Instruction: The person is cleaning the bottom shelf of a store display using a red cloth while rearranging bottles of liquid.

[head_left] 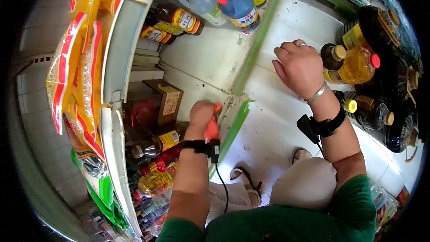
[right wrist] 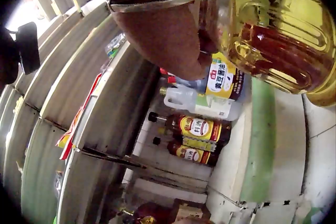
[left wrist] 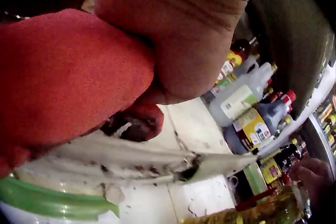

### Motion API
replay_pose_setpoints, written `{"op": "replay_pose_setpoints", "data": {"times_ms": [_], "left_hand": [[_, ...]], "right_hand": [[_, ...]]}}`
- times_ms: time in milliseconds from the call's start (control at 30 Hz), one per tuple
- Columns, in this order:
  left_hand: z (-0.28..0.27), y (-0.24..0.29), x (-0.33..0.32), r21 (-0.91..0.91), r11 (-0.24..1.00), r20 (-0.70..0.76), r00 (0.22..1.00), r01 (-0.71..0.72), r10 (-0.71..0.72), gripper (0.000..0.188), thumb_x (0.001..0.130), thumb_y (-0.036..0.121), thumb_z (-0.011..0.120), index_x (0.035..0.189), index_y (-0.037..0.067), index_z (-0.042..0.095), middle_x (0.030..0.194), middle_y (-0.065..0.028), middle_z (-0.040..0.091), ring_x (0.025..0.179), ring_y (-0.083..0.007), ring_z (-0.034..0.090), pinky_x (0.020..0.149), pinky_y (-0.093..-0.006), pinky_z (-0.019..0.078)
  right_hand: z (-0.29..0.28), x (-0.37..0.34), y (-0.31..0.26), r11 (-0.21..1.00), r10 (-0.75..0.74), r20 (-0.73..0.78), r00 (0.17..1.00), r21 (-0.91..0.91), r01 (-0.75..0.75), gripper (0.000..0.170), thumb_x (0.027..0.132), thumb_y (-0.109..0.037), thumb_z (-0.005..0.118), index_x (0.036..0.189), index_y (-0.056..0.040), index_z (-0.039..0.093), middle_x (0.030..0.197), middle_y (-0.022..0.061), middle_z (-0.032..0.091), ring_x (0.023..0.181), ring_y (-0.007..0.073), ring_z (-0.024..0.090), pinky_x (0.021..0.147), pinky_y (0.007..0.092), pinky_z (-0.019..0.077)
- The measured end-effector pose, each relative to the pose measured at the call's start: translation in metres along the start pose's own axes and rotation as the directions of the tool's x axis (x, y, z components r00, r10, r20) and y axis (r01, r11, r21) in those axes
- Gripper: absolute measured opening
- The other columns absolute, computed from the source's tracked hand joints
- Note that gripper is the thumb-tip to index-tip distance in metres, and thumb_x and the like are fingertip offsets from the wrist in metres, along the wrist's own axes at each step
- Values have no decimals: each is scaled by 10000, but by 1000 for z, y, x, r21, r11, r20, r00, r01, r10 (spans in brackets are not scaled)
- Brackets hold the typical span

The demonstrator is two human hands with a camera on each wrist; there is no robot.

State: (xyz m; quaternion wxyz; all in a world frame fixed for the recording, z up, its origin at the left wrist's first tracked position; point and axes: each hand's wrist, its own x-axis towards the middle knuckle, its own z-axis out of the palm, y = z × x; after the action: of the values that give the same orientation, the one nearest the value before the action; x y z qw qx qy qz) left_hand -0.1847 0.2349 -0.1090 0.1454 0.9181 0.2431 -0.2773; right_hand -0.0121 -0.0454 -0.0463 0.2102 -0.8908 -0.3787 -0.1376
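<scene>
My left hand (head_left: 201,111) grips a red cloth (head_left: 211,129) low over the white shelf (head_left: 192,80), close to its front edge. In the left wrist view, the cloth (left wrist: 73,77) bulges out beside the hand (left wrist: 184,50), with a dark-stained fold under it. My right hand (head_left: 299,69) hangs above the white tiled floor with loosely bent fingers and nothing in them. Just right of it stand a bottle of yellow oil with a red cap (head_left: 356,66) and a dark bottle (head_left: 332,57). In the right wrist view, an oil bottle (right wrist: 278,35) is close beside the wrist.
Blue-labelled jugs (head_left: 242,6) and cooking-wine bottles (head_left: 183,18) fill the shelf's far end. A brown box (head_left: 168,103) and more bottles (head_left: 156,181) stand left of my left hand. Yellow bags (head_left: 83,62) hang at left. Large dark jugs (head_left: 376,27) line the right. Green edging (head_left: 257,40) borders the shelf.
</scene>
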Motion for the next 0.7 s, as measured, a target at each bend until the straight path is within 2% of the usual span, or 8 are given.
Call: {"op": "replay_pose_setpoints", "data": {"times_ms": [33, 167, 233, 400, 467, 533, 600, 700], "left_hand": [[-10, 18, 4, -358, 901, 136, 968, 245, -209, 220, 752, 158, 506, 801, 46, 689, 858, -168, 656, 714, -288, 642, 760, -350, 508], [-25, 37, 15, -440, 870, 176, 971, 223, -160, 227, 745, 120, 496, 844, -8, 656, 858, -180, 653, 666, -278, 641, 726, -361, 533], [-36, 29, 4, -1000, -12, 24, 1000, 24, -3, 239, 736, 88, 486, 879, -54, 615, 786, -173, 648, 639, -272, 639, 662, -374, 543], [-43, 18, 3, -976, 213, 22, 990, 52, -142, 274, 732, 61, 454, 919, -69, 606, 794, -164, 649, 692, -286, 643, 642, -398, 537], [-9, -8, 30, -622, 781, -54, 992, 54, -112, 296, 717, 83, 493, 934, -60, 635, 848, -133, 645, 736, -239, 615, 666, -323, 506], [-29, 34, 13, -611, 789, -86, 984, 71, -155, 314, 702, 91, 511, 933, -66, 652, 849, -121, 653, 708, -216, 599, 652, -297, 486], [-37, 44, 18, -907, 397, 162, 987, 142, 18, 328, 676, 100, 522, 930, -65, 649, 822, -136, 651, 736, -226, 613, 691, -307, 498], [-51, 29, 33, -990, 131, 65, 990, 49, 123, 304, 660, 56, 507, 918, -60, 620, 859, -139, 641, 756, -244, 616, 696, -348, 508]], "right_hand": [[0, 1, 0, 1000, -4, -7, 1000, 0, 4, 122, 719, -201, 669, 728, -103, 597, 736, 27, 557, 779, 235, 578, 626, 370, 484], [-1, 4, 0, 1000, 1, 15, 1000, 0, -1, 121, 720, -203, 667, 724, -104, 598, 735, 25, 559, 774, 236, 579, 627, 371, 484], [-1, 2, 1, 1000, 2, 3, 1000, 3, -2, 115, 719, -201, 665, 717, -106, 600, 735, 24, 563, 773, 235, 582, 628, 369, 485], [-4, 0, 2, 1000, 5, 46, 999, 3, -5, 115, 710, -184, 672, 757, -106, 600, 746, 27, 557, 773, 239, 573, 630, 364, 484], [-3, -2, 2, 1000, 7, 57, 998, 7, -7, 144, 706, -169, 677, 810, -105, 600, 766, 30, 550, 772, 242, 561, 635, 359, 481], [-4, -1, 2, 1000, 4, 49, 999, 7, -4, 145, 704, -169, 676, 811, -105, 600, 758, 31, 545, 763, 246, 558, 630, 366, 479], [-4, -2, 2, 1000, 2, 56, 998, 16, -3, 145, 704, -170, 674, 811, -106, 600, 756, 32, 544, 763, 246, 557, 629, 367, 477], [-5, -1, 4, 1000, -2, 55, 999, 26, 1, 143, 705, -172, 671, 809, -106, 599, 755, 33, 541, 762, 245, 557, 627, 367, 475]]}}
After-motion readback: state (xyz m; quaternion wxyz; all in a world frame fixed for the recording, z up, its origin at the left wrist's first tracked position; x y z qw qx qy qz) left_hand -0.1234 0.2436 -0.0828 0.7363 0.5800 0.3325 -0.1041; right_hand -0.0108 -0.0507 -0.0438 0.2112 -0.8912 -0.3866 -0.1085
